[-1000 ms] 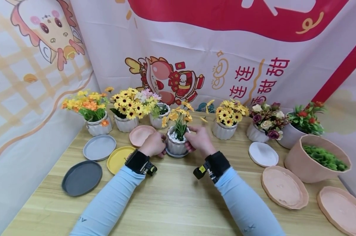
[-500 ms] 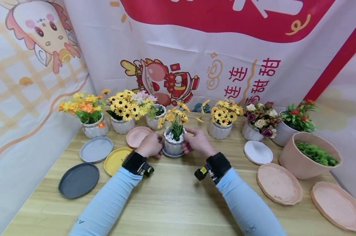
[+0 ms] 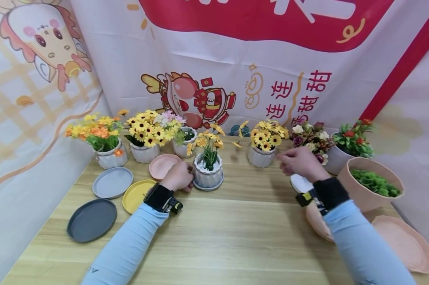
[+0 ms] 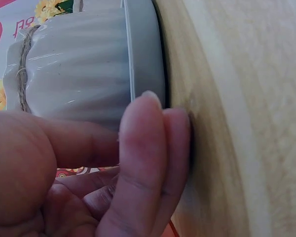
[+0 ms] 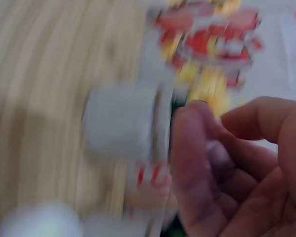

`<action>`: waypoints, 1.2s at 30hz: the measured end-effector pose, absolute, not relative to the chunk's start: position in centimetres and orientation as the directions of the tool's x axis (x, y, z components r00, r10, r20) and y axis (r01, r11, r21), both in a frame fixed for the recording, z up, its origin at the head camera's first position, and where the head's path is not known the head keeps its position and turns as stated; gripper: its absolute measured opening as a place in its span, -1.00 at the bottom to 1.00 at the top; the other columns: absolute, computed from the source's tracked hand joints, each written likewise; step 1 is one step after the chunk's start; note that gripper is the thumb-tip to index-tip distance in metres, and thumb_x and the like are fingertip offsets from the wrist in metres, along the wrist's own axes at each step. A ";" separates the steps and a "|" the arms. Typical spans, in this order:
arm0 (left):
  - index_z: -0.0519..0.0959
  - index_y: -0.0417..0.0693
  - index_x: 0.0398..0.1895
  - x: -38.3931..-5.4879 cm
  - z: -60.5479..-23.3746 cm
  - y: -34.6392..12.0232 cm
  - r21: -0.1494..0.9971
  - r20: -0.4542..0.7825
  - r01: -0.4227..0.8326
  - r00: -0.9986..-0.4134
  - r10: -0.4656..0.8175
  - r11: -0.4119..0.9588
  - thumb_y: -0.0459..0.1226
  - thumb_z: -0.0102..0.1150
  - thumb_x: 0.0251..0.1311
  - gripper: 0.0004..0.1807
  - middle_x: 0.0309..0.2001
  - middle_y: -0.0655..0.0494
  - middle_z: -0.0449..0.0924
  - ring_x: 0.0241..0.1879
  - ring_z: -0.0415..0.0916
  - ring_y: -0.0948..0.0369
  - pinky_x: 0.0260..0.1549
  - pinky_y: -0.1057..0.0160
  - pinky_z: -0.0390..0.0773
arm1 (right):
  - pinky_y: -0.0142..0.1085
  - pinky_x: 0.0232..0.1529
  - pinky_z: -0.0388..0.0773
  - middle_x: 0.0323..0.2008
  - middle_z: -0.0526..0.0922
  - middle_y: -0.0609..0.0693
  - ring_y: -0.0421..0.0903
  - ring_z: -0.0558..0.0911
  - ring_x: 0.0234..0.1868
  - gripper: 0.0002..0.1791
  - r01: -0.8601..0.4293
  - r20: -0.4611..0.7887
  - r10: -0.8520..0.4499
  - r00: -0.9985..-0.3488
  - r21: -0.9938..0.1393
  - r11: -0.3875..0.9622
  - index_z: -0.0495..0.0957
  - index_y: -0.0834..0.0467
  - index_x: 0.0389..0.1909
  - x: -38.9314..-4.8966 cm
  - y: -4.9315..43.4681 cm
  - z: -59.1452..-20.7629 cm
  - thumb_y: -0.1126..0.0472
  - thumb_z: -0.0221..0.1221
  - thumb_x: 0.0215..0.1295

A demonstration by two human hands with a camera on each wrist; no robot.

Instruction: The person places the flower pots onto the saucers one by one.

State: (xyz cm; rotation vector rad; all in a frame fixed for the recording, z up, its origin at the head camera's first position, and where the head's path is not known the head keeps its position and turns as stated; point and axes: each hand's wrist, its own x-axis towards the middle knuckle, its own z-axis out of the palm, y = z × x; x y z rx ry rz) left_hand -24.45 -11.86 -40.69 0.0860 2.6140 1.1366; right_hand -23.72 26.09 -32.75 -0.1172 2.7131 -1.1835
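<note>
A small white fluted flowerpot (image 3: pixel 208 179) with yellow flowers and white pebbles stands upright in a light grey saucer (image 3: pixel 208 188). At the saucer's left edge, my left hand (image 3: pixel 179 177) pinches the rim; in the left wrist view its fingers (image 4: pixel 143 148) overlap the rim beside the pot wall. The contact point is partly hidden. My right hand (image 3: pixel 301 163) is in the air with loosely bent fingers, holding nothing. It is nearest to another white pot (image 3: pixel 261 157) of yellow daisies, which looks blurred in the right wrist view.
Several potted flowers line the back of the table. On the left lie a grey saucer (image 3: pixel 112 183), a yellow saucer (image 3: pixel 136 196), a dark saucer (image 3: pixel 92 221) and a pink saucer (image 3: pixel 161 166). A large pink pot (image 3: pixel 367 192) and a pink saucer (image 3: pixel 404 243) are at the right.
My right hand has let go of the flowerpot and moved off to the right. The left hand stays at the saucer's edge. The whole view has shifted slightly.
</note>
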 end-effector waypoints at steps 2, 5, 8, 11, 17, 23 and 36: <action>0.52 -0.29 0.08 -24.4 -40.7 -12.0 0.725 -0.236 -0.059 -0.957 0.167 0.686 -0.38 -0.03 0.36 -0.71 -0.53 -0.03 0.64 -0.66 0.63 0.17 -0.60 0.25 0.66 | -0.24 -0.35 0.70 -0.36 0.70 0.18 -0.08 0.70 -0.41 -0.60 0.004 -0.163 -0.141 -0.977 -0.668 0.744 0.60 0.39 0.03 -23.4 28.6 -33.0 0.12 0.07 0.49; 0.52 -0.29 0.07 -24.4 -40.7 -12.1 0.727 -0.237 -0.064 -0.958 0.162 0.683 -0.39 -0.04 0.36 -0.71 -0.52 -0.04 0.63 -0.65 0.63 0.16 -0.59 0.24 0.66 | -0.27 -0.39 0.66 -0.41 0.69 0.12 -0.11 0.67 -0.44 -0.63 0.010 -0.187 -0.121 -0.975 -0.579 0.815 0.61 0.38 -0.01 -23.1 31.4 -33.6 0.16 0.03 0.48; 0.51 -0.30 0.09 -24.4 -40.7 -12.2 0.727 -0.238 -0.067 -0.958 0.160 0.683 -0.40 -0.04 0.36 -0.70 -0.52 -0.04 0.63 -0.65 0.62 0.16 -0.59 0.24 0.66 | -0.29 -0.50 0.51 -0.57 0.60 0.01 -0.13 0.57 -0.55 -0.70 -0.015 -0.157 -0.098 -0.983 -0.464 0.886 0.66 0.29 -0.27 -22.8 33.2 -34.5 0.21 -0.01 0.44; 0.51 -0.30 0.08 -24.4 -40.7 -12.3 0.724 -0.239 -0.063 -0.957 0.163 0.687 -0.40 -0.04 0.36 -0.71 -0.53 -0.04 0.63 -0.65 0.63 0.16 -0.59 0.24 0.66 | -0.29 -0.55 0.31 -0.70 0.44 -0.08 -0.11 0.44 -0.64 -0.67 -0.055 -0.114 -0.094 -0.989 -0.312 0.949 0.56 0.17 -0.58 -22.5 34.2 -35.2 0.23 0.00 0.38; 0.51 -0.30 0.07 -24.4 -40.8 -12.3 0.719 -0.244 -0.066 -0.956 0.163 0.692 -0.40 -0.05 0.36 -0.71 -0.52 -0.03 0.63 -0.64 0.63 0.16 -0.59 0.24 0.65 | -0.18 -0.52 0.39 -0.61 0.51 0.09 0.02 0.49 -0.56 -0.73 -0.004 -0.165 -0.032 -0.986 -0.168 0.986 0.55 0.28 -0.51 -22.4 35.1 -36.0 0.25 0.08 0.37; 0.53 -0.28 0.05 -24.3 -40.8 -12.4 0.709 -0.246 -0.067 -0.956 0.157 0.702 -0.37 -0.05 0.38 -0.73 -0.51 -0.02 0.64 -0.63 0.64 0.16 -0.58 0.25 0.65 | -0.13 -0.52 0.44 -0.48 0.55 0.22 0.06 0.53 -0.50 -0.87 0.037 -0.221 0.005 -0.975 -0.142 0.989 0.53 0.37 -0.35 -23.1 35.3 -36.9 0.38 0.05 0.31; 0.58 -0.27 -0.11 -24.2 -40.9 -12.1 0.689 -0.231 -0.040 -0.959 0.167 0.724 -0.40 -0.03 0.35 -0.80 -0.53 0.00 0.64 -0.66 0.63 0.18 -0.60 0.27 0.63 | -0.08 -0.47 0.49 -0.36 0.60 0.36 0.14 0.57 -0.44 -0.79 0.007 -0.238 -0.008 -0.971 -0.061 0.998 0.57 0.44 -0.26 -24.3 36.0 -38.4 0.44 -0.04 0.30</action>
